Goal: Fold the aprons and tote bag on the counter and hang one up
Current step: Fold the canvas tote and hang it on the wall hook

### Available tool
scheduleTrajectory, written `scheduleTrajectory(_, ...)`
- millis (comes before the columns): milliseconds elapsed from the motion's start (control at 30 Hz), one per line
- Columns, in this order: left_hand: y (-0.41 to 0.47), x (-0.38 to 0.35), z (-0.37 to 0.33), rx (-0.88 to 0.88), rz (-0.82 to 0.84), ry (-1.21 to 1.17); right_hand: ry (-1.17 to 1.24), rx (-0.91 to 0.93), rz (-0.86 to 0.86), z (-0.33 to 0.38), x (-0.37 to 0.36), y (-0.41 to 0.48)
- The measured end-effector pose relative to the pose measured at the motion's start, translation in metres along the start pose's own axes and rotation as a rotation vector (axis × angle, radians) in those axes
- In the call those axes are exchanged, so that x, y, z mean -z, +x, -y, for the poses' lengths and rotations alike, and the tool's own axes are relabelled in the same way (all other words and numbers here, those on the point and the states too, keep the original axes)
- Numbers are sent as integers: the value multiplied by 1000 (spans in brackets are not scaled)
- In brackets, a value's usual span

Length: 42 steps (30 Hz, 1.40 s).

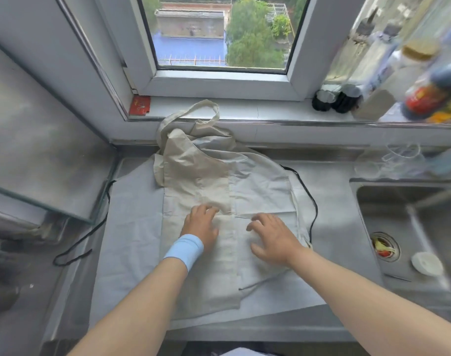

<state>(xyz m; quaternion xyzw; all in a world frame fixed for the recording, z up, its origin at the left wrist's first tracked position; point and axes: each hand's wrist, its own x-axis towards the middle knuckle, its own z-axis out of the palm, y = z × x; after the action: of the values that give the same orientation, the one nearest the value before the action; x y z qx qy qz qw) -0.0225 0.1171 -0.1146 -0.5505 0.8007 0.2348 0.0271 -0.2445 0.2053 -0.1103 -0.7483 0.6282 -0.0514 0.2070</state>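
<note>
Counter [334,209]: grey steel under a window, sink at right.
Pale grey cloth apron [132,227]: spread flat as bottom layer.
Beige canvas tote bag [193,170]: atop apron, handles toward sill.
Hands: left hand [201,227] and right hand [273,237] open, palms pressing cloth, likely smoothing for a fold; gripping nothing.

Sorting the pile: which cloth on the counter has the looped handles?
The beige canvas tote bag, lying on top; its looped handles reach the windowsill. The pale grey apron beneath has thin black strings.
</note>
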Motion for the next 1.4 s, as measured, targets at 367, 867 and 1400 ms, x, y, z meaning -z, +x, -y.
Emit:
scheduleTrajectory(367,-97,-47,-95,-64,154,57,-301,158,101,-8,0,-56)
scheduleTrajectory(867,-93,-17,-77,100,205,-423,-367,110,-291,16,-3,-69)
scheduleTrajectory(1400,-117,-46,-117,85,430,-130,-520,72,676,10,42,-127)
